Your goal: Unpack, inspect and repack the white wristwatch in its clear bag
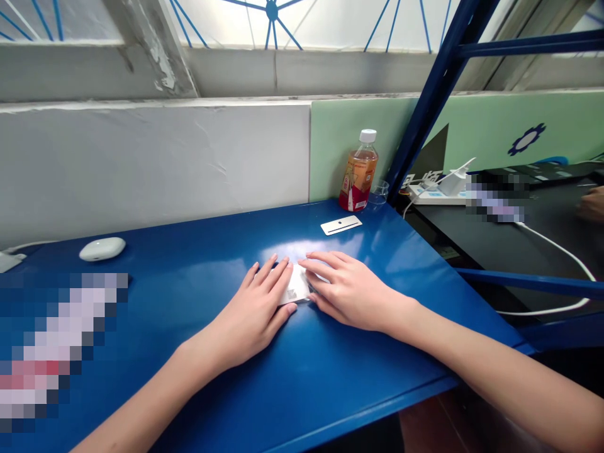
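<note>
A small white box with a printed square code lies on the blue table between my two hands. My left hand covers its left side, the fingers along the far edge and the thumb at the near edge, holding it against the tabletop. At the box's right end, the bent fingers of my right hand grip it, the thumb low at the near corner. Something dark shows under the right fingertips, too small to make out. Much of the box is hidden beneath both hands.
Beyond my hands lies a white card with a dark line. Behind it stand a drink bottle and a clear cup. A white earphone case sits left. A blue metal frame rises right, beside a power strip. Another person's hand shows far right.
</note>
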Action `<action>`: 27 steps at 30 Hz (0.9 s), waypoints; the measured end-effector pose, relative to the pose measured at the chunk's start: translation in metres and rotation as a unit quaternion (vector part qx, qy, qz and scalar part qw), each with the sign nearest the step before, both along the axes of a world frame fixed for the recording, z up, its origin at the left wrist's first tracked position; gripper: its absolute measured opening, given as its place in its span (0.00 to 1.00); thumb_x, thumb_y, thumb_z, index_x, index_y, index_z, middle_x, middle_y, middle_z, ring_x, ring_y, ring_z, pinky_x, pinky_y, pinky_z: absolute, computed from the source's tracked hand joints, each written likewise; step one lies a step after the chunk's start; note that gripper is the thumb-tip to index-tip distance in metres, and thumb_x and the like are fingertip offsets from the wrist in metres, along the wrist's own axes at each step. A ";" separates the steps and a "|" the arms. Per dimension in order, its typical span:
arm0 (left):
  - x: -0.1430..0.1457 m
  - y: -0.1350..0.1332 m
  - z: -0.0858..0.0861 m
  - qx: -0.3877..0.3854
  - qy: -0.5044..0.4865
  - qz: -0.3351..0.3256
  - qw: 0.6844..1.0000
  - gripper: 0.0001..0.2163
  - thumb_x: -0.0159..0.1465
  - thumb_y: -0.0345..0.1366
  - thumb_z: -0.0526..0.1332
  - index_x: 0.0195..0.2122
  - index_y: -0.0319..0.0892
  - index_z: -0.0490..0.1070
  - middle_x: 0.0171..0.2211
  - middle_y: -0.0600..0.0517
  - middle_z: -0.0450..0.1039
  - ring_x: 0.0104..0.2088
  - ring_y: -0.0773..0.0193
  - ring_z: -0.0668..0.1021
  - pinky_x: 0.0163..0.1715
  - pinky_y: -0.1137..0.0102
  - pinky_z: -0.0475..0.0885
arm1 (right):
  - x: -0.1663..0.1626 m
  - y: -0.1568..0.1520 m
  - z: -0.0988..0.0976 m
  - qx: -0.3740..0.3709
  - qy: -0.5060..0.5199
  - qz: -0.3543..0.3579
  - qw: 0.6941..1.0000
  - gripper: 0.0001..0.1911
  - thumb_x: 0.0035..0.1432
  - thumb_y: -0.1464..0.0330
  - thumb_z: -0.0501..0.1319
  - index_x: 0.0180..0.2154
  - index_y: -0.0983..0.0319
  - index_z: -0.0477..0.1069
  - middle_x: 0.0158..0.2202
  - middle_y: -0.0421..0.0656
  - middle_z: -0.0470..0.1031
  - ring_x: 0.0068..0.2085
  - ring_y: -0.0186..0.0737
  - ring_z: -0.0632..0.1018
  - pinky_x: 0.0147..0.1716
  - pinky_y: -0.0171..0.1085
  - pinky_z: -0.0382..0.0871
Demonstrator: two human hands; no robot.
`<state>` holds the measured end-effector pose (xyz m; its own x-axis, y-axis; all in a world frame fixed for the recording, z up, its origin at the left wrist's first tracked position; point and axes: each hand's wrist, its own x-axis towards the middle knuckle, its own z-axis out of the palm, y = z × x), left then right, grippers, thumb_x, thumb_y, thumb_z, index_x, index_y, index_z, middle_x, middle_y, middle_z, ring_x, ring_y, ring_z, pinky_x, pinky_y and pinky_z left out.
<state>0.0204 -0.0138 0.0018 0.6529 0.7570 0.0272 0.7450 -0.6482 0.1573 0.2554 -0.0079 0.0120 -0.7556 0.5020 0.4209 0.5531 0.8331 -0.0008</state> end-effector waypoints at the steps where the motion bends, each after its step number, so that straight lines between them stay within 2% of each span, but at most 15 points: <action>1: 0.000 0.000 0.000 0.000 0.000 0.000 1.000 0.29 0.74 0.49 0.44 0.72 0.41 0.44 0.71 0.44 0.48 0.71 0.48 0.48 0.67 0.48 0.51 | -0.002 -0.002 -0.001 0.015 -0.008 -0.009 1.000 0.16 0.67 0.68 0.54 0.44 0.69 0.78 0.56 0.57 0.75 0.57 0.58 0.74 0.55 0.53 0.72; 5: 0.001 0.000 0.001 -0.004 -0.001 -0.001 1.000 0.29 0.74 0.49 0.43 0.72 0.41 0.45 0.71 0.45 0.49 0.71 0.48 0.48 0.67 0.47 0.50 | -0.007 -0.005 -0.004 0.039 -0.016 -0.020 0.999 0.18 0.69 0.68 0.51 0.42 0.68 0.79 0.58 0.55 0.73 0.57 0.56 0.74 0.54 0.51 0.72; 10: 0.002 0.000 0.002 -0.011 0.015 -0.005 1.000 0.29 0.75 0.49 0.40 0.71 0.38 0.45 0.71 0.44 0.47 0.71 0.50 0.46 0.67 0.48 0.50 | -0.009 -0.002 -0.001 -0.014 -0.009 0.019 1.000 0.16 0.66 0.69 0.55 0.41 0.71 0.79 0.62 0.58 0.68 0.61 0.55 0.71 0.59 0.51 0.69; 13: 0.002 0.001 0.002 -0.006 0.010 -0.005 1.000 0.29 0.74 0.49 0.40 0.71 0.40 0.46 0.71 0.45 0.47 0.71 0.50 0.48 0.67 0.48 0.50 | -0.010 0.002 0.000 -0.041 0.014 0.025 0.999 0.15 0.64 0.68 0.57 0.39 0.70 0.80 0.61 0.59 0.69 0.61 0.56 0.71 0.61 0.51 0.66; 16: 0.002 0.001 0.003 -0.008 0.007 -0.001 1.000 0.28 0.75 0.49 0.41 0.71 0.42 0.47 0.71 0.45 0.48 0.71 0.49 0.50 0.67 0.47 0.49 | -0.004 0.009 0.000 -0.065 0.081 0.017 0.994 0.14 0.64 0.67 0.58 0.36 0.67 0.80 0.57 0.56 0.74 0.59 0.52 0.73 0.59 0.48 0.68; 19: 0.001 0.002 0.003 -0.012 0.014 0.005 1.000 0.27 0.75 0.48 0.41 0.71 0.41 0.46 0.71 0.45 0.50 0.71 0.48 0.51 0.66 0.45 0.48 | 0.007 0.020 -0.005 -0.095 0.112 -0.012 0.989 0.13 0.65 0.67 0.57 0.41 0.62 0.80 0.56 0.51 0.75 0.59 0.51 0.72 0.56 0.50 0.70; 22: 0.000 0.002 0.002 -0.009 0.019 0.008 1.000 0.27 0.75 0.47 0.41 0.71 0.41 0.47 0.71 0.45 0.50 0.71 0.48 0.51 0.66 0.43 0.48 | 0.017 0.033 -0.011 -0.094 0.130 -0.044 0.986 0.15 0.63 0.74 0.56 0.48 0.66 0.76 0.56 0.55 0.74 0.56 0.51 0.74 0.54 0.52 0.71; 25: -0.001 0.003 -0.001 -0.002 0.016 0.005 1.000 0.26 0.75 0.46 0.41 0.71 0.41 0.48 0.70 0.44 0.51 0.70 0.48 0.52 0.66 0.44 0.48 | 0.021 0.040 -0.016 -0.094 0.126 -0.024 0.987 0.22 0.59 0.81 0.53 0.53 0.64 0.73 0.56 0.54 0.73 0.56 0.48 0.73 0.52 0.49 0.72; 27: -0.002 0.003 -0.002 0.007 0.002 -0.001 1.000 0.26 0.75 0.45 0.42 0.71 0.41 0.48 0.70 0.43 0.53 0.70 0.48 0.54 0.66 0.43 0.49 | 0.021 0.042 -0.018 -0.097 0.121 -0.002 0.988 0.23 0.59 0.81 0.52 0.54 0.64 0.73 0.55 0.53 0.74 0.55 0.47 0.74 0.52 0.48 0.72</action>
